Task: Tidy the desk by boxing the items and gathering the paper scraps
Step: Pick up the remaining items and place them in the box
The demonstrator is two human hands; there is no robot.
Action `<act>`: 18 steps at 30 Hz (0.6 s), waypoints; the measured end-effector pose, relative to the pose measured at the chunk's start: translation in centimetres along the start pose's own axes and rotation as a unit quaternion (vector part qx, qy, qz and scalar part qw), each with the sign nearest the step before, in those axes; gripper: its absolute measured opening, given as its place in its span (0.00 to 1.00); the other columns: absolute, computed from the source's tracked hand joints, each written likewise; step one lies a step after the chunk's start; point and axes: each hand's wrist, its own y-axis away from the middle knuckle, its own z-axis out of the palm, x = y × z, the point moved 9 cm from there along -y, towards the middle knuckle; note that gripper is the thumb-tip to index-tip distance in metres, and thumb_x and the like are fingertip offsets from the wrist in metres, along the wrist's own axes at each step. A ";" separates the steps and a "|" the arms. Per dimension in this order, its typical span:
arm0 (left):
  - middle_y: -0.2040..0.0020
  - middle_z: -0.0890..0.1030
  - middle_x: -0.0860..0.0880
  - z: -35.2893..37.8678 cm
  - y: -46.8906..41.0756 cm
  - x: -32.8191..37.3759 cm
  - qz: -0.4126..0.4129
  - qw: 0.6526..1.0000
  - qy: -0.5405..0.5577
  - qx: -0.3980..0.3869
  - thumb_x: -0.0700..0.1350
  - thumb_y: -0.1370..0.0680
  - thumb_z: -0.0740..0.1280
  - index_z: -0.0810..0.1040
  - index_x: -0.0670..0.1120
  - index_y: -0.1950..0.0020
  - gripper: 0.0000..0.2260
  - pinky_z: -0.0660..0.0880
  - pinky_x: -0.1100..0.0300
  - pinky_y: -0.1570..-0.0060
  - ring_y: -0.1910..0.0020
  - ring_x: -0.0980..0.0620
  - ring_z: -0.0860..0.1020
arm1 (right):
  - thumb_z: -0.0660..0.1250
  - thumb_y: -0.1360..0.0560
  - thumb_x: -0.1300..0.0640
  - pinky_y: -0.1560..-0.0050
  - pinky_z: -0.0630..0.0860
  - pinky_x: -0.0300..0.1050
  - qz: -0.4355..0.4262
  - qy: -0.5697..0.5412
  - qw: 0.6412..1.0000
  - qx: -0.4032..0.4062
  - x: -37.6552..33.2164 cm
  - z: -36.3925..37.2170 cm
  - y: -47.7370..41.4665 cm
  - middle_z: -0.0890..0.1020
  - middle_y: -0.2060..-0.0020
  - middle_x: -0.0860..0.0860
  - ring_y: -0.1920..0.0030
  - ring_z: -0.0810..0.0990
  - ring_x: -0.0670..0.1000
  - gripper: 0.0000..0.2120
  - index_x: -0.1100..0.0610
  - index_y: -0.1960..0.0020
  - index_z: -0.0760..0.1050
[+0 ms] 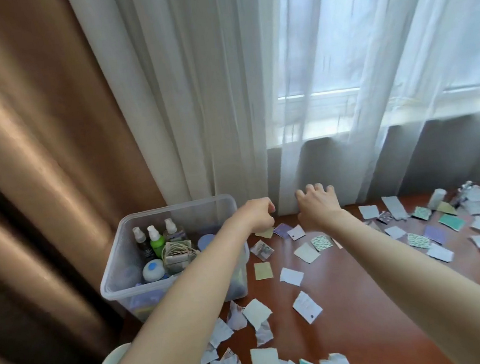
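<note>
Beside box (114, 277) of spray bottles (156, 241), left hand (255, 214) pinches scrap (265, 233); right hand (317, 204) spread.

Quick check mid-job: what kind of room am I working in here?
Probably a home room, a bedroom or study: a wooden desk backed by daylit sheer white curtains and a brown drape, and a clear plastic box holding spray bottles.

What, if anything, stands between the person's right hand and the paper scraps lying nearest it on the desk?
Nothing visible does. The right hand hovers with fingers spread just beyond the white scrap and purple scrap; no object lies between them. The plastic box stands off to the left.
</note>
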 end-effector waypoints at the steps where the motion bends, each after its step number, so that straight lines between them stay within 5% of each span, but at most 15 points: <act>1: 0.34 0.73 0.44 0.5 -0.2 1.1 0.008 1.000 -0.007 -0.003 0.39 0.23 0.60 0.70 0.46 0.33 0.18 0.70 0.58 0.39 0.36 0.46 0.72 | 0.60 0.25 0.55 0.35 0.62 0.54 0.009 0.002 1.000 -0.002 1.3 0.2 0.3 0.70 0.37 0.58 0.34 0.66 0.59 0.19 0.59 0.36 0.66; 8: 0.36 0.74 0.45 2.9 -1.5 7.7 0.045 0.998 -0.035 -0.017 0.40 0.24 0.59 0.70 0.47 0.34 0.18 0.74 0.54 0.42 0.41 0.45 0.76 | 0.60 0.24 0.53 0.35 0.62 0.55 0.056 0.011 0.998 -0.031 9.2 1.7 2.3 0.69 0.36 0.58 0.34 0.66 0.59 0.20 0.59 0.35 0.65; 18: 0.35 0.73 0.46 7.2 -5.0 16.8 0.084 0.994 -0.069 -0.030 0.43 0.23 0.59 0.70 0.47 0.34 0.17 0.71 0.52 0.37 0.36 0.46 0.72 | 0.58 0.23 0.54 0.35 0.62 0.55 0.099 0.019 0.994 -0.050 19.6 3.7 3.4 0.69 0.36 0.58 0.34 0.66 0.59 0.19 0.58 0.34 0.64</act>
